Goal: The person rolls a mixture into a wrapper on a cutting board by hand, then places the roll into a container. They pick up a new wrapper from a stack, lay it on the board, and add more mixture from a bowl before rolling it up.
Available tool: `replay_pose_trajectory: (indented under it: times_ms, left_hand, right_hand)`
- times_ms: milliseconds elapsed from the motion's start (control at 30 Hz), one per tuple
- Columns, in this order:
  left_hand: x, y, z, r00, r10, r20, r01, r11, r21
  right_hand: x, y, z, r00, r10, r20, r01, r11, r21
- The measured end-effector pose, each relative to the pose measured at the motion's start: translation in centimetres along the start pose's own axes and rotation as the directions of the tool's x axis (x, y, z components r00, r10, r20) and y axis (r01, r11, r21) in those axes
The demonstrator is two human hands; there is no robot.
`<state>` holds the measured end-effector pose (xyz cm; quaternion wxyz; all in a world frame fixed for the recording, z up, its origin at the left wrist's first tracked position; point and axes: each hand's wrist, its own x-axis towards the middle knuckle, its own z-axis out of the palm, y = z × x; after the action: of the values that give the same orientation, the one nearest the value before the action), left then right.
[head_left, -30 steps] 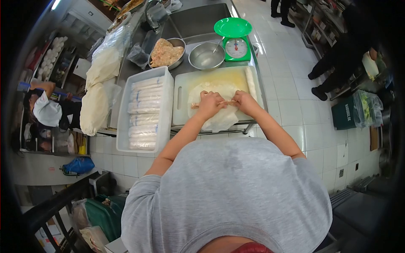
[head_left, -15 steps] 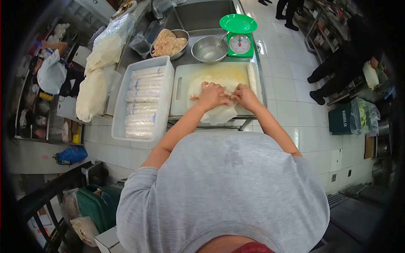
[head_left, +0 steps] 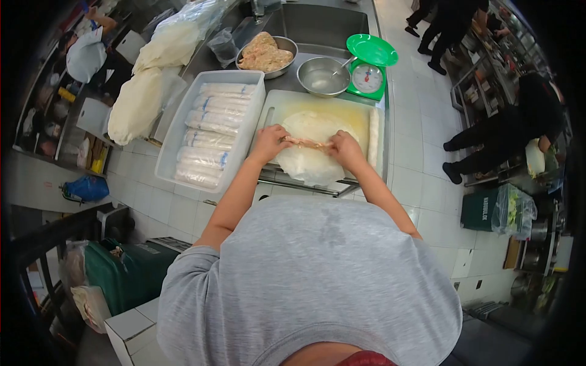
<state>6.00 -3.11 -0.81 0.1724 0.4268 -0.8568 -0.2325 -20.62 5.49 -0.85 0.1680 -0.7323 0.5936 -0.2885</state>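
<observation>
A thin strip of pinkish filling [head_left: 310, 143] lies across pale round wrapper sheets [head_left: 311, 165] on a white cutting board [head_left: 278, 104]. At the strip's left end, my left hand [head_left: 270, 143] has its fingers closed on it. My right hand [head_left: 345, 148] pinches the right end. A finished-looking white roll [head_left: 373, 137] rests along the board's right edge. Behind the board stand a metal bowl of filling [head_left: 265, 53] and a metal bowl of clear liquid [head_left: 323, 77] with a spoon handle in it.
Left of the board is a plastic bin [head_left: 165, 155] of wrapped rolls. Wrapper stacks [head_left: 135, 107] lie farther left. A green scale [head_left: 368, 79] stands beside the sink [head_left: 323, 25]. Other people stand at the right [head_left: 506, 122] and far left.
My left hand has moved left, away from my right hand, and the filling strip now shows stretched between them. The camera view has shifted and turned slightly.
</observation>
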Motion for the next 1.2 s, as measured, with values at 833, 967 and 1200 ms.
replay_pose_trajectory:
  times_ms: [833,967,1200]
  left_hand:
    - [-1.4,2.0,0.6,0.953,0.136,-0.272,-0.145,0.989,-0.013]
    - [-1.8,0.2,0.0,0.979,0.014,-0.204,-0.035,0.995,-0.097]
    - [-1.3,0.0,-0.1,0.988,-0.028,-0.15,-0.003,0.979,-0.206]
  right_hand:
    - [3.3,-3.0,2.6,0.986,-0.164,0.027,0.164,0.986,-0.005]
    - [3.7,-4.3,2.4,0.988,-0.12,0.102,0.128,0.989,-0.078]
    - [5.2,-5.4,4.8,0.983,-0.171,0.06,0.173,0.984,-0.038]
